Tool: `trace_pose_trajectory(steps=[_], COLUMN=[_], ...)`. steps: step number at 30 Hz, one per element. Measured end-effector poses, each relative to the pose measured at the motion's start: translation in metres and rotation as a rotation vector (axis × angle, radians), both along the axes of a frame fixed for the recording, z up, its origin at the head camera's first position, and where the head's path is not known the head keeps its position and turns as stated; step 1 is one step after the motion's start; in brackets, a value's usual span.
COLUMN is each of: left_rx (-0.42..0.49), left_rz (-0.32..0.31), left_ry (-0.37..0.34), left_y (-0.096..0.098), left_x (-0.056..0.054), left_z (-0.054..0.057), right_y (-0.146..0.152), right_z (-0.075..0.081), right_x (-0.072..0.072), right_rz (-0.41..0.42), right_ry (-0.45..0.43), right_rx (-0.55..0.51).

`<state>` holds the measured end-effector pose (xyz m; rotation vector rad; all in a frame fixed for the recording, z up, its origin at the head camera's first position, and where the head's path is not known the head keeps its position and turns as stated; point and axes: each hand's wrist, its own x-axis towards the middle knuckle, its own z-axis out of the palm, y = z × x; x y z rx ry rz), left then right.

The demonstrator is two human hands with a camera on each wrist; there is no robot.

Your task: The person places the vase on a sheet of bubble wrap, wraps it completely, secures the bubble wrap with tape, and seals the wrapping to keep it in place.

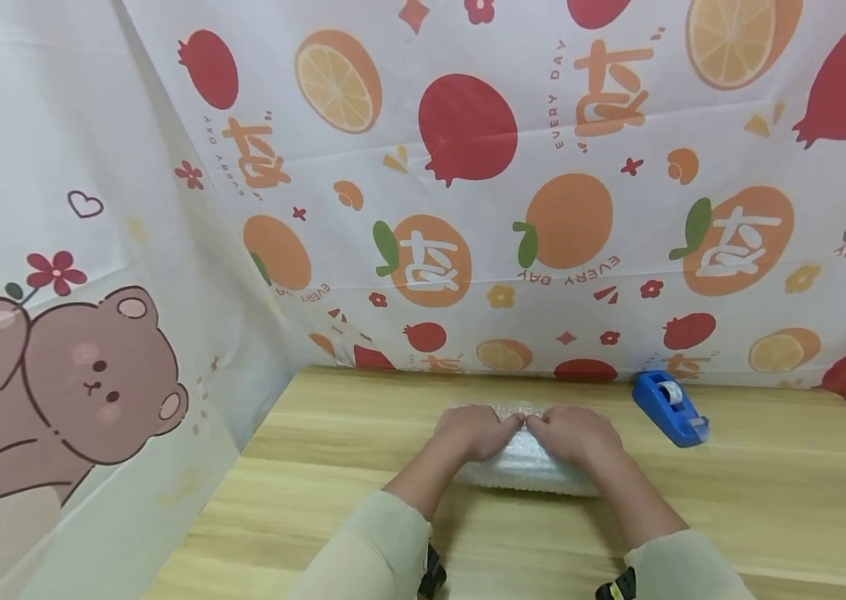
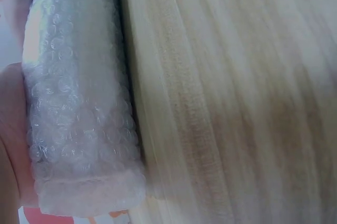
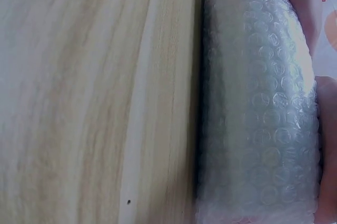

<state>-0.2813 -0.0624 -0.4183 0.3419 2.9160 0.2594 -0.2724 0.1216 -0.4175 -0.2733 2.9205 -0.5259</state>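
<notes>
A clear roll of bubble wrap [image 1: 529, 468] lies crosswise on the wooden table in the head view. My left hand [image 1: 478, 432] grips its left half from above, while my right hand [image 1: 576, 432] grips the right half. The two thumbs meet near the middle of the roll, and the other fingers go over its far side, mostly hidden. Close up in the left wrist view, the bubble wrap [image 2: 79, 108] shows a layered end with the palm alongside. In the right wrist view, the bubble wrap [image 3: 258, 108] has parts of the hand along its far edge.
A blue tape dispenser [image 1: 668, 408] stands at the back right of the wooden table [image 1: 347, 442]. Behind the table hangs a fruit-printed cloth [image 1: 501, 217]. Another cloth with a bear print [image 1: 92, 375] hangs on the left.
</notes>
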Motion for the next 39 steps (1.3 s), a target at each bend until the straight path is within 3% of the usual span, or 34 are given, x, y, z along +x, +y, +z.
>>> trace_pose_trajectory(steps=[4, 11, 18, 24, 28, 32, 39], left_rx=[0.017, 0.042, 0.043, 0.06, 0.083, 0.092, 0.088], left_rz=[-0.003, -0.013, -0.005, -0.024, -0.028, -0.033, -0.029], left_ry=[-0.007, -0.027, -0.071, -0.049, -0.111, -0.152, -0.108], left_y=[-0.001, 0.001, 0.0, -0.001, -0.002, -0.004, -0.003], left_x=[0.003, 0.002, 0.008, 0.004, 0.001, 0.001, -0.003], left_z=[-0.007, -0.001, -0.008, 0.0, 0.007, 0.004, -0.001], right_y=[0.0, 0.003, 0.003, 0.003, 0.003, 0.003, 0.006], right_z=[-0.009, -0.008, -0.015, -0.008, -0.002, -0.004, -0.005], right_x=[0.002, 0.0, 0.004, 0.0, -0.003, -0.003, -0.009], right_rz=[-0.003, -0.009, 0.001, -0.016, -0.006, 0.002, 0.01], right_ry=[0.011, 0.005, -0.026, 0.008, -0.01, -0.042, -0.048], right_rx=[-0.005, -0.002, 0.001, -0.003, 0.003, -0.002, -0.008])
